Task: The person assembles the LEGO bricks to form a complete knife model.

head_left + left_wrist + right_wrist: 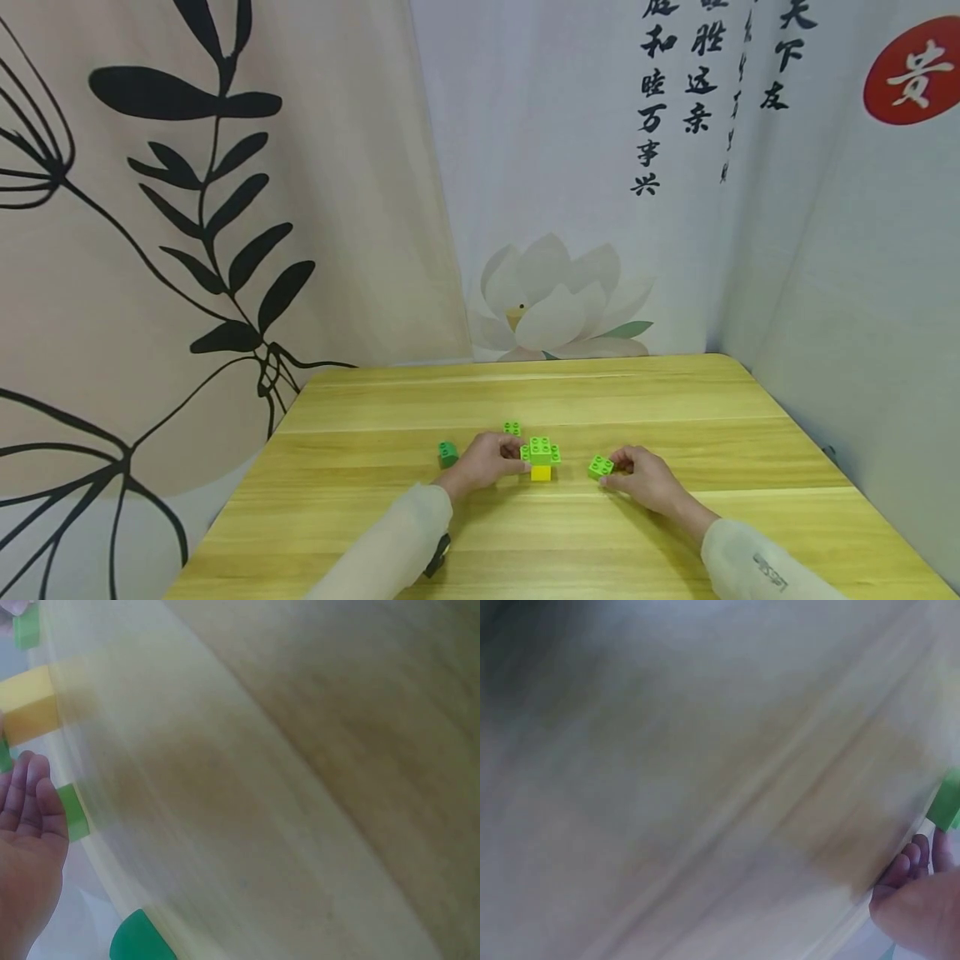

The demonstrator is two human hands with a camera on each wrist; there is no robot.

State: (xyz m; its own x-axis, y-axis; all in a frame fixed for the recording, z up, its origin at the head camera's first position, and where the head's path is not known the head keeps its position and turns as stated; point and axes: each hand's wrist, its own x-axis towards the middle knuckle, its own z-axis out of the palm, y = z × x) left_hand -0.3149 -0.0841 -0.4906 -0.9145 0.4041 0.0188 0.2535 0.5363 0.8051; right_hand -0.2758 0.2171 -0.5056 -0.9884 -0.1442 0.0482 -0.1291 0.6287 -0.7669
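Near the middle of the table stands a small build of toy building bricks point(540, 452), light green bricks above a yellow brick point(541, 473). My left hand point(487, 461) grips this build at its left side between thumb and fingers. In the left wrist view the yellow brick point(30, 705) shows just beyond the left hand point(34, 817). To the right, apart from the build, my right hand point(648, 479) pinches a loose light green brick point(600, 467) by its right side. The right wrist view shows that green brick point(946, 801) at the fingertips, partly cut off by the edge.
A dark green brick point(447, 454) lies left of the left hand. Behind the build lies another light green brick point(512, 427). The wooden table point(600, 550) ends at the back against hanging printed cloth point(562, 200), and more cloth hangs along the right.
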